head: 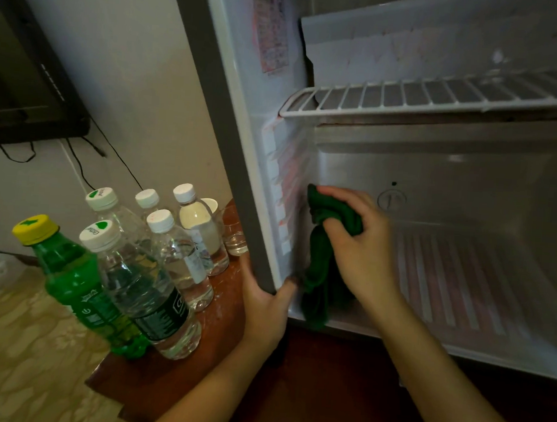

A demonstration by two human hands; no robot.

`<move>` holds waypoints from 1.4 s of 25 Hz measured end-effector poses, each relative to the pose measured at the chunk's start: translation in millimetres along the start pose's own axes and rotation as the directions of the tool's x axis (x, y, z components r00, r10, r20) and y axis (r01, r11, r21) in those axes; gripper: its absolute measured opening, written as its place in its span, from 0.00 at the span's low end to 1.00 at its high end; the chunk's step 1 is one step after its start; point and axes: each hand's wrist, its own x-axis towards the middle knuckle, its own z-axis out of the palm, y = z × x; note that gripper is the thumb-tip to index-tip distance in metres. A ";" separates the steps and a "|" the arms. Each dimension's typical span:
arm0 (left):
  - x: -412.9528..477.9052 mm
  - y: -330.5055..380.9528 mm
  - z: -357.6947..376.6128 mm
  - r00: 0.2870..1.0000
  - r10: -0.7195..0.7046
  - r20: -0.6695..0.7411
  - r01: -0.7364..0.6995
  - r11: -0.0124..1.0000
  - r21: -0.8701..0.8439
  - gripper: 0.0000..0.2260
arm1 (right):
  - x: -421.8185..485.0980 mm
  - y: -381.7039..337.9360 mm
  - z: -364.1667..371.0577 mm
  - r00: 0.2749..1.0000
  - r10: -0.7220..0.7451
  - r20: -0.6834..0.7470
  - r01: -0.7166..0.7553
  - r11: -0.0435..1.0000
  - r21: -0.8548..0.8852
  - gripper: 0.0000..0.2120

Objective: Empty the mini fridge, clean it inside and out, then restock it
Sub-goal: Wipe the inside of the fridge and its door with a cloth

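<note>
The mini fridge [470, 178] stands open toward the viewer, and against its inner left wall, below its wire shelf [410, 98], the right hand [363, 249] grips a bunched dark green cloth [319, 273]. The cloth hangs with its long axis upright, crumpled top in the fingers, tail trailing to the fridge's front lip. The left hand [264, 305] clasps the fridge's lower left front edge, thumb curled inside.

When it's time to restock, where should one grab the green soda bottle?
The green soda bottle stands upright with a water bottle crowding its right, so probably grip its upper body below the yellow cap, coming from the open left side.
</note>
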 end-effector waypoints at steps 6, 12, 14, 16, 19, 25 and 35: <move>0.7 -2.7 0.9 1.000 -0.008 0.008 0.008 0.997 -0.073 0.31 | -12.2 11.0 -6.8 0.972 0.227 0.064 -0.235 0.913 0.332 0.18; 1.6 -0.7 0.1 1.000 0.004 0.030 -0.002 0.998 -0.055 0.32 | -32.1 21.5 -13.9 0.848 0.517 0.112 -0.529 0.830 0.175 0.28; 0.2 -2.5 0.1 1.000 -0.005 0.022 0.007 0.998 -0.067 0.32 | -33.6 14.9 -11.0 0.867 0.490 0.090 -0.498 0.847 0.186 0.32; 0.1 -1.8 0.6 1.000 -0.007 0.007 0.007 0.998 -0.061 0.32 | -37.0 4.5 -5.6 0.900 0.435 -0.008 -0.411 0.855 0.315 0.30; 4.8 -6.1 3.5 0.998 -0.049 -0.029 0.047 0.998 -0.051 0.28 | -44.7 -23.4 26.3 0.994 0.076 -0.076 -0.059 0.977 0.204 0.25; 0.0 -2.2 2.1 0.999 -0.028 -0.039 0.028 1.000 -0.012 0.34 | 35.9 4.4 35.5 0.984 0.095 -0.153 -0.087 0.995 0.054 0.19; -1.8 3.1 3.3 0.999 -0.032 -0.036 0.031 0.999 -0.012 0.33 | 37.8 10.1 29.7 0.994 -0.038 -0.101 0.036 0.999 -0.025 0.22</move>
